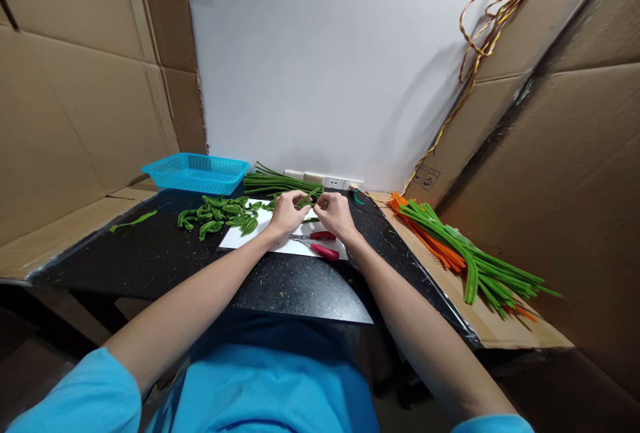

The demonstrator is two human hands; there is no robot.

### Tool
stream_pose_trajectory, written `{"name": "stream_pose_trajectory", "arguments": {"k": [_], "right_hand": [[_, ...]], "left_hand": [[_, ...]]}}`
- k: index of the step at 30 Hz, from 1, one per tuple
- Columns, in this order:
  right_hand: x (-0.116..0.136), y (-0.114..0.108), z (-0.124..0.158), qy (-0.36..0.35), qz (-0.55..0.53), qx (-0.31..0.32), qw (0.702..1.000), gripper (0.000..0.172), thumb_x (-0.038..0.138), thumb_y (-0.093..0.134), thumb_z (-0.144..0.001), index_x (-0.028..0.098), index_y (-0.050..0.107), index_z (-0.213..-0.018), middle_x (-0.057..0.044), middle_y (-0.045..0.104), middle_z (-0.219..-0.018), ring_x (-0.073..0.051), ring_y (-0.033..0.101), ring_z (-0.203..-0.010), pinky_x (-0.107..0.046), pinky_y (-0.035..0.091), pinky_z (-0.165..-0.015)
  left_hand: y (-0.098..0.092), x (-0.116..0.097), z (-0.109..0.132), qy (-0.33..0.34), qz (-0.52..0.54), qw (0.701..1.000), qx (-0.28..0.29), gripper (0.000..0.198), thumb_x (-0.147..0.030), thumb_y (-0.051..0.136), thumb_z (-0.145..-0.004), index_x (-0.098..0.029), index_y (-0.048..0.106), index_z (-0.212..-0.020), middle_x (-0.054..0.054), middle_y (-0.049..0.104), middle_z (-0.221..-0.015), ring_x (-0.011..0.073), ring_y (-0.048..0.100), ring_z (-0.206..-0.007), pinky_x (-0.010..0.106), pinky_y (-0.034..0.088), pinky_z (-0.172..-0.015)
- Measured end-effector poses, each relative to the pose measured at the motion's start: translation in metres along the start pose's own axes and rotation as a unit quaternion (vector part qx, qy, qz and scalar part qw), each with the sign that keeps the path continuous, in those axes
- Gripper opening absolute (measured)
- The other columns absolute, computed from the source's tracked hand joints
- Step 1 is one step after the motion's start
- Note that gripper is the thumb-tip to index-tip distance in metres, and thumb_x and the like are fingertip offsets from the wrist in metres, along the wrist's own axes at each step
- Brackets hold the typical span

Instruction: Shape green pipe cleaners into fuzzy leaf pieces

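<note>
My left hand (289, 213) and my right hand (336, 213) meet above a white sheet (237, 240), fingers pinched together. Between them is a dark green pipe cleaner (311, 197), partly hidden by the fingers. Just below my hands, pliers with red handles (324, 251) lie spread on the sheet. Left of my left hand, a pile of green pipe cleaner pieces bent into leaf-like loops (220, 212) covers part of the sheet and the black tabletop. Behind my hands lies a bundle of straight dark green pipe cleaners (273, 182).
A blue plastic basket (200, 173) stands at the back left. Light green stems (480, 263) and orange stems (430, 240) lie on cardboard at the right. A green strip (134, 221) rests at far left. Cardboard walls flank the black table (300, 293); a socket strip (334, 182) runs behind.
</note>
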State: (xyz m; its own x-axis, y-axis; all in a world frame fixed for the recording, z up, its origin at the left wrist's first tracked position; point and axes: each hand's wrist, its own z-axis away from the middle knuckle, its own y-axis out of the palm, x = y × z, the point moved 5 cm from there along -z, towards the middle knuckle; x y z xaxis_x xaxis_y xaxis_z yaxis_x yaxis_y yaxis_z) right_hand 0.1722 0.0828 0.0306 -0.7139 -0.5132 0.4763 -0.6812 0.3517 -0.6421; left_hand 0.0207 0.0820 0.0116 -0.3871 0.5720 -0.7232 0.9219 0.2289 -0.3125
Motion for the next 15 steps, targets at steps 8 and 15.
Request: {"name": "stream_pose_trajectory", "arguments": {"k": [8,15], "right_hand": [[-0.012,0.002,-0.003,-0.007,-0.067,0.007,0.998,0.016,0.022,0.059,-0.09,0.019,0.072,-0.082,-0.007,0.077,-0.083,-0.02,0.074,-0.07,-0.024,0.052,-0.062],[-0.011,0.002,-0.004,-0.003,-0.121,0.015,0.992,0.014,0.025,0.061,-0.091,0.02,0.073,-0.091,-0.005,0.077,-0.085,-0.018,0.074,-0.065,-0.025,0.056,-0.062]], "left_hand": [[0.001,0.014,-0.004,-0.03,0.058,0.998,-0.006,0.016,-0.013,0.073,-0.079,-0.015,0.077,-0.095,0.007,0.078,-0.09,0.0194,0.069,-0.081,0.03,0.051,-0.077],[0.005,0.018,-0.006,-0.081,0.15,0.985,0.0,0.014,-0.011,0.073,-0.08,-0.014,0.074,-0.094,0.007,0.077,-0.088,0.0175,0.071,-0.075,0.029,0.055,-0.073]]}}
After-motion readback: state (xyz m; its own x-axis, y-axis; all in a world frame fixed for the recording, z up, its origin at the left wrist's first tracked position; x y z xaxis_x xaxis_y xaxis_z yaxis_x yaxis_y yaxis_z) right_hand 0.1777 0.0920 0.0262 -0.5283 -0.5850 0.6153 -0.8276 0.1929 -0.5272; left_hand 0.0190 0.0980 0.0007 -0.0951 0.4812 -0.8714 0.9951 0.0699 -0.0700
